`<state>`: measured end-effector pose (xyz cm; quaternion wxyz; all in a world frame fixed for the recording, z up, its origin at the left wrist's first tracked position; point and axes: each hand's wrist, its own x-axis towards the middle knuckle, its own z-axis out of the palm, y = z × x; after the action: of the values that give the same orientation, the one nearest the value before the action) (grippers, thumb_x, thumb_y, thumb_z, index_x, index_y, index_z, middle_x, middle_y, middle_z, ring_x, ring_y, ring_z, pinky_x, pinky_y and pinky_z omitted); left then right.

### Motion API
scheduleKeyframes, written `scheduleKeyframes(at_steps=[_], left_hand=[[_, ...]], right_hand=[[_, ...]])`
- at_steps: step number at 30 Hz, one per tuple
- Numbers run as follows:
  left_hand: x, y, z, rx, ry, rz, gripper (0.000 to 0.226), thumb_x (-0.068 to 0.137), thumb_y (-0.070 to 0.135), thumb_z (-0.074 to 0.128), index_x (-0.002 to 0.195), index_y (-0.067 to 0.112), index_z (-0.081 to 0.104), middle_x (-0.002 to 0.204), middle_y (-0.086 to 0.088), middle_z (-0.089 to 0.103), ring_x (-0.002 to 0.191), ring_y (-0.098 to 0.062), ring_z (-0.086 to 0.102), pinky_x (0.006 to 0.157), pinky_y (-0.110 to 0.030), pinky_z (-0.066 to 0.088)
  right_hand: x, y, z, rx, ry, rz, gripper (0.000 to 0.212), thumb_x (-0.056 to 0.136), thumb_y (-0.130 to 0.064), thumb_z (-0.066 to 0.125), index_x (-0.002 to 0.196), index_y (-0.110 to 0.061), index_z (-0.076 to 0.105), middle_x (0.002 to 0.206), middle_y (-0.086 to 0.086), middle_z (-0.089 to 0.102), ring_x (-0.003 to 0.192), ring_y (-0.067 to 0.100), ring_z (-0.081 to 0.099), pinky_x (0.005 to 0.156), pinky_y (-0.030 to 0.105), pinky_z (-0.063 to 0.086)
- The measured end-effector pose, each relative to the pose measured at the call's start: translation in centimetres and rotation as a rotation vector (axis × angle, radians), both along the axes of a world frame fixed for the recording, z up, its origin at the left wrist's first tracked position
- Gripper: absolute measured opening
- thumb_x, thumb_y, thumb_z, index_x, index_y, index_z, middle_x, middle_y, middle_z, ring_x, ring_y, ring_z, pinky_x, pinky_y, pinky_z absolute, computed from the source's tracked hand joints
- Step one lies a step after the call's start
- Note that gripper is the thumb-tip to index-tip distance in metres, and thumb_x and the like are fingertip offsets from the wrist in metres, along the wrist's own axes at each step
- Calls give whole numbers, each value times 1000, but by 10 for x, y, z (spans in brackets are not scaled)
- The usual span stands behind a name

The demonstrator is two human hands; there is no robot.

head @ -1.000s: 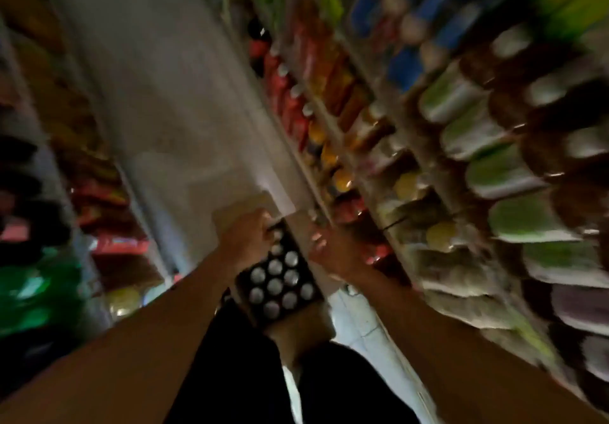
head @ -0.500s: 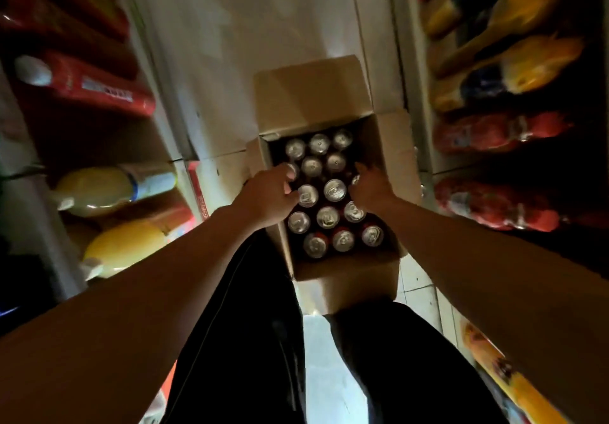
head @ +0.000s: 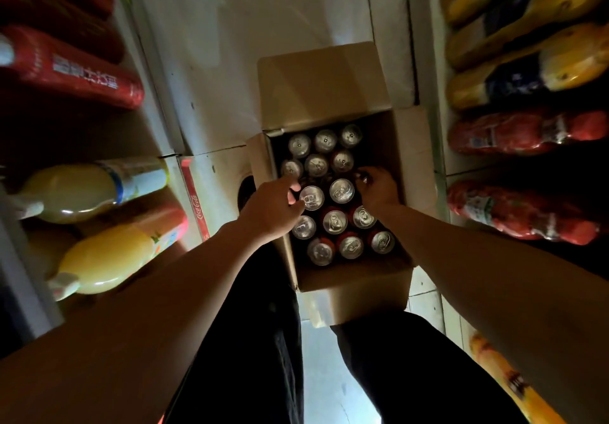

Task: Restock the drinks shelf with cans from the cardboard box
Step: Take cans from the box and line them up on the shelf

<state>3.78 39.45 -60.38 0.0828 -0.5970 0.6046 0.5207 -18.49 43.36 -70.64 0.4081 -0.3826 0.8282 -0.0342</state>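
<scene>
Both hands have slid farther into the box since half a second ago.
Left hand (head: 275, 207) fingers curl round a can (head: 311, 197); right hand (head: 379, 189) grip unclear; box (head: 354, 277) on floor, between shelves.

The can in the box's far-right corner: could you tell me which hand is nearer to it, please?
Right. The right hand sits just below that can; the left hand is farther, across the box.

Both hands (head: 329, 199) over boxed cans (head: 334, 221)
</scene>
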Motion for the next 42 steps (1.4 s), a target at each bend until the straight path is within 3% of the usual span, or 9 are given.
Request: scheduleKeyframes(at_steps=[8,13,15,21,26,29,34,39,42], left_hand=[[-19,-12,47,-30,49,-41,36,84,21,70,117,11,60,101,-8,69,96,-23,65,88,-36,51],[-70,-56,154,-188,307,-259,92,57,38,84,139,18,47,139,-7,48,129,-25,48,108,-36,38],[-101,-84,236,-290,349,-450,110,49,47,88,145,20,41,148,-8,41,136,-23,40,112,-33,33],[-178,-117,461,-378,564,-444,66,55,21,92,111,34,59,99,14,68,90,6,65,79,-8,47],[-236,-130,606,-338,765,-474,62,53,27,93,106,41,66,98,11,74,94,-2,69,88,-27,54],[-276,-130,664,-306,908,-455,64,44,27,92,102,40,71,101,6,75,95,-9,69,93,-39,53],[-334,-121,718,-408,960,-569,65,51,37,89,111,35,66,108,5,74,104,-14,68,95,-44,53],[-366,-123,728,-762,741,-742,64,63,62,74,120,39,58,120,12,65,112,-8,61,94,-35,52],[-367,-137,714,-973,369,-870,68,80,60,66,136,23,52,139,0,53,128,-21,48,102,-33,43]], right_hand=[[3,-9,96,-173,18,-262,27,82,-26,70,109,-22,72,110,4,70,100,22,65,86,35,52],[-41,-32,269,-262,-191,-311,23,80,-27,70,103,-22,74,97,-1,70,95,20,69,75,14,52],[-63,-45,377,-301,-274,-380,15,87,-19,69,100,-23,73,102,0,68,90,22,69,68,26,60],[-104,-63,638,-512,-288,-414,11,91,-34,66,82,-29,71,70,-2,67,43,15,62,38,25,50],[-132,-42,792,-868,-324,-435,33,70,-32,87,95,-21,69,78,-7,71,67,4,66,60,23,52],[-140,-24,831,-966,-223,-458,58,58,-9,94,101,-26,60,84,-11,72,71,-7,65,66,14,51],[-171,-18,851,-1156,93,-606,63,59,-32,93,112,-31,58,97,-13,70,88,-2,67,81,24,56],[-218,-21,855,-1186,138,-704,73,62,-19,92,122,-25,51,94,-24,59,78,-17,56,72,5,49],[-240,-30,839,-1095,181,-718,77,63,-21,92,128,-15,52,112,-5,65,94,-1,59,77,7,43]])
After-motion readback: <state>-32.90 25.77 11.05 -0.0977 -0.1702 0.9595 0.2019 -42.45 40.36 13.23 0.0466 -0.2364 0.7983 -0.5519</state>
